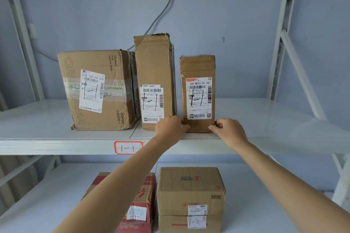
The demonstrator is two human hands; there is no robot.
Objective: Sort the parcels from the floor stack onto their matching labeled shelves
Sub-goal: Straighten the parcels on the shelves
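We have both hands at the foot of the small upright parcel (197,92), which stands on the white shelf (265,119) tagged with the 1-1 label (128,147), just right of the tall parcel (154,81). Our left hand (170,126) curls against its lower left edge; our right hand (228,128) pinches its lower right corner. The wide carton (96,89) stands leftmost.
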